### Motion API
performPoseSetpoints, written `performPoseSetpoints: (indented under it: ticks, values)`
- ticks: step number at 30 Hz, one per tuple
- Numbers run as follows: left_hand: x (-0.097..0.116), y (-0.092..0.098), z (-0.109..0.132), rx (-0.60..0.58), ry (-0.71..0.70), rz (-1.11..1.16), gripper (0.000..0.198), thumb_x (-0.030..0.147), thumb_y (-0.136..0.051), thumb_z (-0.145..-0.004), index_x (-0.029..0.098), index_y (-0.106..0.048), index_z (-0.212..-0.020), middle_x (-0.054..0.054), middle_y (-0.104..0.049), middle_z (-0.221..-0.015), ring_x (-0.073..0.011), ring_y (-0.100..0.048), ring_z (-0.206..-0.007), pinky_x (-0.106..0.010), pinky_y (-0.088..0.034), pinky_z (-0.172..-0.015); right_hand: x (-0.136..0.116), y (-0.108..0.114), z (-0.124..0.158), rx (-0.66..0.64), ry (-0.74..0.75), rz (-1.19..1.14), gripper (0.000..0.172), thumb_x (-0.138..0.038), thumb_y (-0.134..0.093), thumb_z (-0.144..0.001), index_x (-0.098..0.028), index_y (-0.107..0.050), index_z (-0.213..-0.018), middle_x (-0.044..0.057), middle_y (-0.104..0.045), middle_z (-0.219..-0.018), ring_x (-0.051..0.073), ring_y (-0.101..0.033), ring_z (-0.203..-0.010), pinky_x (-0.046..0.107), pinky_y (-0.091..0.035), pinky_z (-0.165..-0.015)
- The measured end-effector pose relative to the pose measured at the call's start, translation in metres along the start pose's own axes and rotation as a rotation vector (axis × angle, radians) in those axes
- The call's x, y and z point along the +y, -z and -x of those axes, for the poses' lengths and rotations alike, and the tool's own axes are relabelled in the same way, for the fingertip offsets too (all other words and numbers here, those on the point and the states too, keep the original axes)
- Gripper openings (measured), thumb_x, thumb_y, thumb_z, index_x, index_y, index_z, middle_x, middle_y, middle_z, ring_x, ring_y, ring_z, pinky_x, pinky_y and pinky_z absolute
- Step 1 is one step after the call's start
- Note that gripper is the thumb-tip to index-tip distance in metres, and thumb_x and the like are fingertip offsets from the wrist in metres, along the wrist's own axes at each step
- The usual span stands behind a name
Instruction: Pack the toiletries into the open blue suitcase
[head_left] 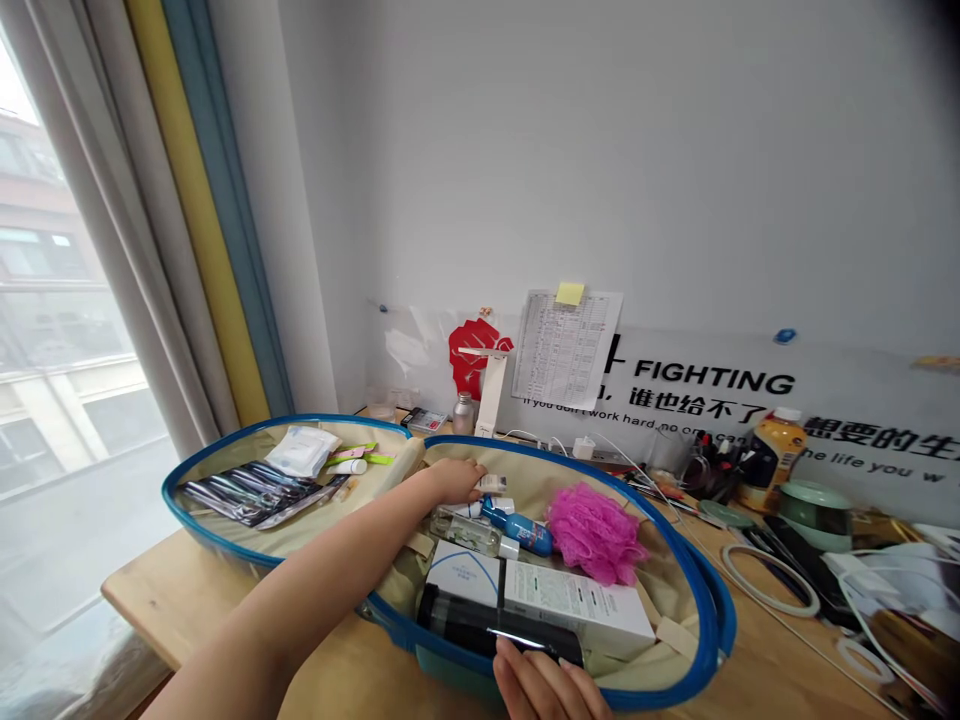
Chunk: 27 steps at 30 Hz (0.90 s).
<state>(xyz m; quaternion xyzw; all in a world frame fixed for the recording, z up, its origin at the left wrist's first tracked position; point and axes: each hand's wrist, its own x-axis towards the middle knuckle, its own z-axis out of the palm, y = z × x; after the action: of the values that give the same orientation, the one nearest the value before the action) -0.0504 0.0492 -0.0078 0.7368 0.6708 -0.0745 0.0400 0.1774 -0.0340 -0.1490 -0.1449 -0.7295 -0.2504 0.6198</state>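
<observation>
An open blue-rimmed suitcase (709, 600) with beige lining lies on a wooden desk. My left hand (455, 480) reaches into its right half, fingers closed around a small white bottle (493, 484). Beside that hand lie a clear bottle (465, 530) and a blue bottle (521, 528). A pink bath pouf (594, 532) sits to the right. My right hand (547, 685) rests at the near rim, fingers on a black cylinder (495, 627). Two white boxes (574, 605) lie behind the cylinder.
The suitcase's left half (225, 535) holds dark foil packets (255, 490), a white pack (302, 450) and small tubes. To the right the desk carries an orange juice bottle (776, 445), a green jar (817, 510), cables and pens. A window and curtains are at left.
</observation>
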Motion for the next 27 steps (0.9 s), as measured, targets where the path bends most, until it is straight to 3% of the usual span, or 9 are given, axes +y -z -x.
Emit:
performPoseSetpoints:
  ticks: [4,9,15,21,27]
  values:
    - [-0.001,-0.005,-0.004,0.020,-0.004,0.028,0.044,0.038,-0.056,-0.093,0.018,-0.050,-0.131,-0.011,-0.056,-0.128,-0.0240,-0.059,-0.110,-0.048,-0.050,-0.093,0.012,0.014,-0.022,-0.103,0.072,-0.039,0.024,-0.026,-0.053,-0.090,-0.034,-0.070,-0.106,-0.012,-0.069,-0.113,0.009,-0.061,-0.107,0.027,-0.028,-0.115]
    - [-0.004,-0.011,-0.006,0.047,-0.013,0.045,0.043,0.036,-0.058,-0.092,0.018,-0.051,-0.130,-0.011,-0.055,-0.130,-0.0253,-0.056,-0.114,-0.050,-0.048,-0.096,0.039,0.045,-0.060,-0.470,0.397,-0.041,0.029,-0.035,-0.048,-0.093,-0.032,-0.067,-0.115,-0.010,-0.064,-0.125,0.010,-0.056,-0.112,0.026,-0.028,-0.114]
    - [-0.007,-0.019,-0.009,0.044,-0.008,0.072,0.039,0.036,-0.057,-0.092,0.017,-0.053,-0.127,-0.010,-0.057,-0.127,-0.0243,-0.058,-0.112,-0.048,-0.050,-0.094,0.046,0.053,-0.068,-0.481,0.371,-0.100,0.029,-0.034,-0.052,-0.091,-0.030,-0.067,-0.116,-0.005,-0.070,-0.114,0.012,-0.056,-0.112,0.030,-0.021,-0.116]
    - [-0.011,-0.024,-0.015,0.026,-0.013,0.102,0.039,0.036,-0.057,-0.092,0.018,-0.054,-0.126,-0.010,-0.057,-0.127,-0.0239,-0.058,-0.111,-0.048,-0.050,-0.093,0.031,0.045,-0.050,-0.381,0.135,-0.181,0.031,-0.029,-0.054,-0.087,-0.027,-0.067,-0.115,-0.001,-0.070,-0.114,0.012,-0.051,-0.120,0.030,-0.023,-0.114]
    - [-0.012,-0.027,-0.018,0.023,-0.009,0.129,0.036,0.038,-0.056,-0.093,0.017,-0.056,-0.122,-0.010,-0.059,-0.123,-0.0228,-0.059,-0.108,-0.046,-0.050,-0.092,0.029,0.046,-0.048,-0.395,0.123,-0.203,0.032,-0.031,-0.054,-0.087,-0.026,-0.067,-0.116,-0.001,-0.069,-0.116,0.012,-0.051,-0.119,0.029,-0.021,-0.114]
